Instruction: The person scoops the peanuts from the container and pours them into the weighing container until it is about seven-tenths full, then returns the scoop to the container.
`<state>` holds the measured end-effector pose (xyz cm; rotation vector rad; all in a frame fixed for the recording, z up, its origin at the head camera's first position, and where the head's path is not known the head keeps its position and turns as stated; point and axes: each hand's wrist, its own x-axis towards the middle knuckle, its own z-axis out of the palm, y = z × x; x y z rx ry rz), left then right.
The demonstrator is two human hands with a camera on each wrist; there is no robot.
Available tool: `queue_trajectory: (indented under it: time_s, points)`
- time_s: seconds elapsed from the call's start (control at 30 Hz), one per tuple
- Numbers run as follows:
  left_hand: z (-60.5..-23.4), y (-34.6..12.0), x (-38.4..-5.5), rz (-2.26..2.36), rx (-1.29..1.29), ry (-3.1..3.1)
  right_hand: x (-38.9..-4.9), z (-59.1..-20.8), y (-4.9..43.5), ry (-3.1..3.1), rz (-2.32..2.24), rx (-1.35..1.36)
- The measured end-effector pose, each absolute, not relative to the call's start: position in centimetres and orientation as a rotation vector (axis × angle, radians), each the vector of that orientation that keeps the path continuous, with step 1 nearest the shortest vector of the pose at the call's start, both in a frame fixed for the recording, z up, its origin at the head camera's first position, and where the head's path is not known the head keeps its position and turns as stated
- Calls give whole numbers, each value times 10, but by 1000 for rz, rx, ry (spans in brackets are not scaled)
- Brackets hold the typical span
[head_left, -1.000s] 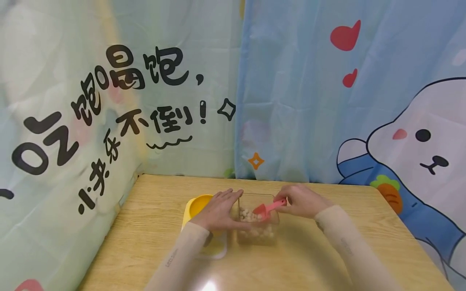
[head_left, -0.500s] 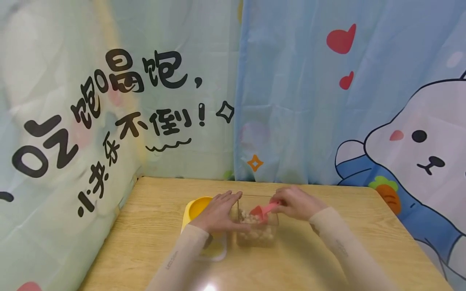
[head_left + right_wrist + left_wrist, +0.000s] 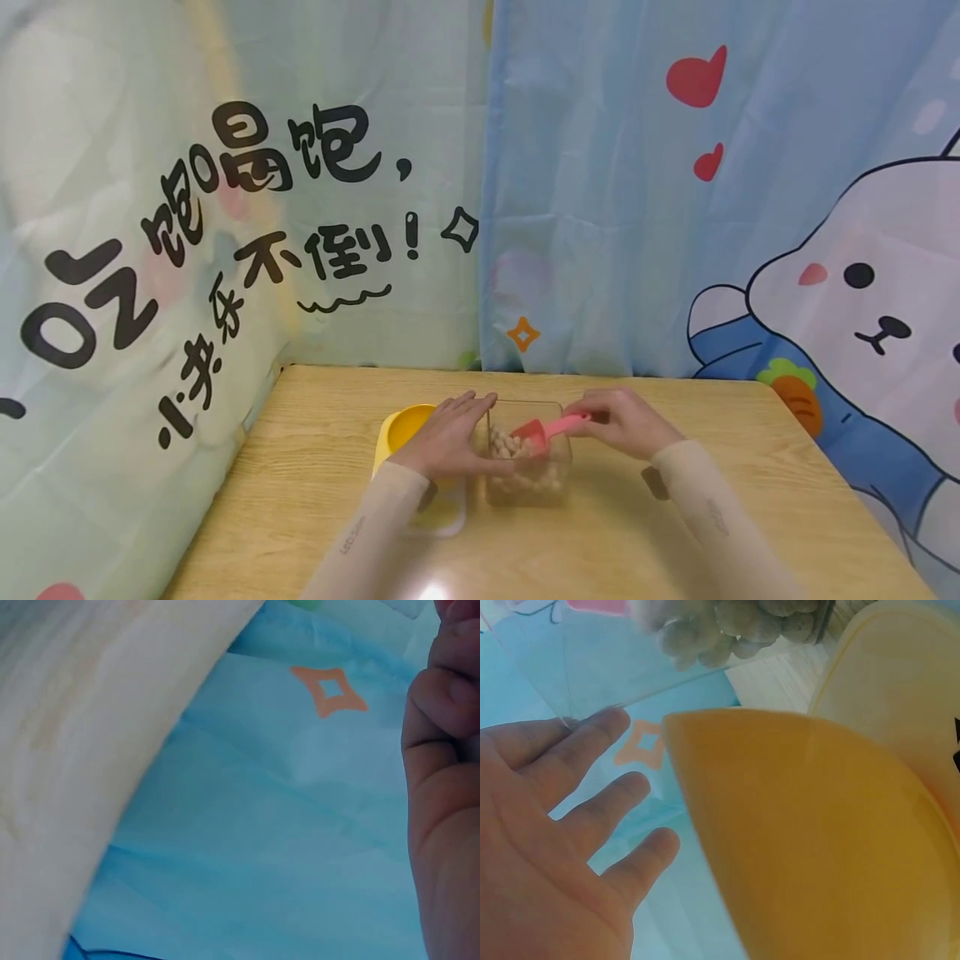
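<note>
A clear square-sided box (image 3: 521, 497) stands on the table, partly filled with pale round bean-like pieces (image 3: 508, 446). My left hand (image 3: 448, 446) spans the box's left side, its thumb across the front wall and its fingers near the back corner. In the left wrist view those fingers (image 3: 604, 802) are spread and nearly straight, one tip at the box's edge. My right hand (image 3: 628, 423) pinches the handle of a small pink scoop (image 3: 534, 435) whose bowl sits down inside the box, among the pieces. The right wrist view shows only part of the right hand (image 3: 450, 795), fingers curled.
Left of the box, partly hidden behind my left hand, is a yellow bowl (image 3: 408, 423) on a pale tray (image 3: 442, 527). It looms close in the left wrist view. The wooden table (image 3: 322, 433) ends at printed curtains (image 3: 577, 250) behind and to the left.
My right hand with the pink scoop shifted slightly left, then back right; the scoop stays in the box. My left hand holds its place at the box's side.
</note>
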<state>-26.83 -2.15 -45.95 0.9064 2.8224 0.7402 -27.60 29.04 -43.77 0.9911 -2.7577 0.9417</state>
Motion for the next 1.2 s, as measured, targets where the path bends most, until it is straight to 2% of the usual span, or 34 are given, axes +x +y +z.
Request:
queue_trajectory:
  time_s: [0.23,0.63,0.97,1.2]
  points:
    - [-459,-24,-268,755,901,2805,-273,-450,301,-2763,1152,763]
    - [-459,-26,-266,780,889,2791,-261,-466,304,-2722,1357,586]
    - [-441,-54,-269,755,844,2891,-262,-466,305,-2742,1353,549]
    - [-447,-88,-272,710,726,2962,-261,-467,303,-2702,1380,589]
